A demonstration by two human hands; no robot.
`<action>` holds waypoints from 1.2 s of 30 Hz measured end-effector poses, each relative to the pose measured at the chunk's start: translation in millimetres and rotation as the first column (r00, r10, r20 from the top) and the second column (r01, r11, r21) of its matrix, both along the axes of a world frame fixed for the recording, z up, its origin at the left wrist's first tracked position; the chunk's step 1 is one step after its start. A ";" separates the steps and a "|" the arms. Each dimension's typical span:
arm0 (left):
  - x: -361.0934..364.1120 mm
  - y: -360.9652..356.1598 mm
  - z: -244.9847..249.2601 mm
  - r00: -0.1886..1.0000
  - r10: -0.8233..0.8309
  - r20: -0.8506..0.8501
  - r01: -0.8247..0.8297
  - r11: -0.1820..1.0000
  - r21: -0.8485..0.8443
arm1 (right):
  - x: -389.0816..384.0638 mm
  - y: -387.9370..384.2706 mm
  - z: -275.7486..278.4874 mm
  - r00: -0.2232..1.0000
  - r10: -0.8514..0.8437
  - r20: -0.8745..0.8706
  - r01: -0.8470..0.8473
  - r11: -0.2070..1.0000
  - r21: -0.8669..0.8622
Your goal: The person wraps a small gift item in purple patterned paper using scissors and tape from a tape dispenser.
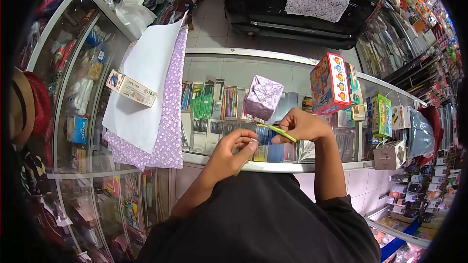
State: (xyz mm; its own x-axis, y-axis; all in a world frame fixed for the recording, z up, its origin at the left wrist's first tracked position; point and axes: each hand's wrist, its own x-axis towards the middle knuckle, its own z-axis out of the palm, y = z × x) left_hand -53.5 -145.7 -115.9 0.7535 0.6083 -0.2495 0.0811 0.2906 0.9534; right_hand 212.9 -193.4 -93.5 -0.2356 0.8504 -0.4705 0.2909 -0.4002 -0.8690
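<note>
Over the front of the glass counter, my right hand (304, 127) grips green scissors (281, 132), whose blades point left. My left hand (233, 150) is to their left, its thumb and index finger pinched together near the blade tips; a small pale bit shows at the fingertips, too small to name. Just beyond both hands stands a box wrapped in purple floral paper (263, 96). Sheets of the same floral paper (171, 112) lie on the left side under a white sheet (146, 78), with a small printed box (131, 88) on top.
The glass counter (253, 166) holds pens and stationery inside. A red box (331, 84) stands at its right, with a green box (381, 115) and a carton (390, 156) farther right. Glass cases (63, 102) line the left. A black car (302, 0) is beyond the counter.
</note>
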 end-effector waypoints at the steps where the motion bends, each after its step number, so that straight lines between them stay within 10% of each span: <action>1: -2.0 0.4 0.5 1.000 -0.002 0.003 0.002 1.000 -0.016 | 0.7 -1.0 -2.8 1.000 0.001 0.000 -0.001 1.000 0.001; 9: -16.3 11.6 -2.8 0.997 0.069 -0.026 -0.068 0.997 0.045 | -7.3 -36.5 25.5 0.812 0.212 0.544 -0.287 0.956 0.055; 19: -17.5 8.9 16.6 0.992 0.008 0.124 -0.028 0.986 0.163 | -37.2 -49.5 -14.7 0.395 -0.346 0.851 -0.054 0.916 0.397; 36: -11.3 -10.6 11.1 0.984 -0.087 0.152 0.065 0.988 0.143 | -54.7 -49.4 -28.5 0.615 -0.347 0.708 -0.113 0.850 0.514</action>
State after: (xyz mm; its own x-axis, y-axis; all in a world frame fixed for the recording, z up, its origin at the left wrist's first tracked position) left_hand -64.8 -156.3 -104.9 0.8220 0.5680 -0.0422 -0.0567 0.1552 0.9863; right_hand 158.2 -242.8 -122.0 0.1265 0.9910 0.0429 0.9022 -0.0969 -0.4203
